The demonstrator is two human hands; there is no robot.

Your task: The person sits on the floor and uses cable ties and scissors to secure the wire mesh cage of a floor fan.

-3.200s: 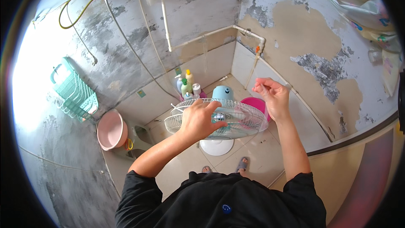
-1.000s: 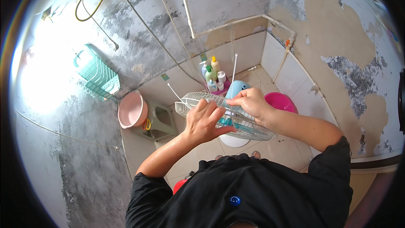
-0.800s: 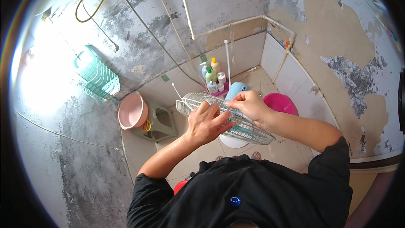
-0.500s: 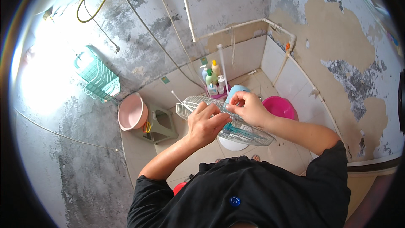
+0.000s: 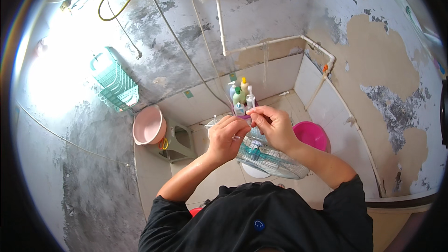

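A round white wire fan guard [image 5: 275, 161] hangs in front of me, with a teal fan hub showing through its wires. My left hand [image 5: 227, 137] grips the guard's near-left rim. My right hand [image 5: 273, 123] pinches the rim just to the right of it, fingertips almost touching the left hand. Below the guard a white round base [image 5: 254, 171] sits on the tiled floor.
Several soap and shampoo bottles [image 5: 240, 97] stand by the back wall. A magenta basin [image 5: 311, 135] lies to the right, a pink basin [image 5: 148, 129] on a grey stool [image 5: 179, 141] to the left. A teal wire rack [image 5: 114, 81] hangs on the wall; white pipes run above.
My right hand came from the air at the right onto the guard's rim beside the left hand. The guard has tilted and both hands have drawn closer together.
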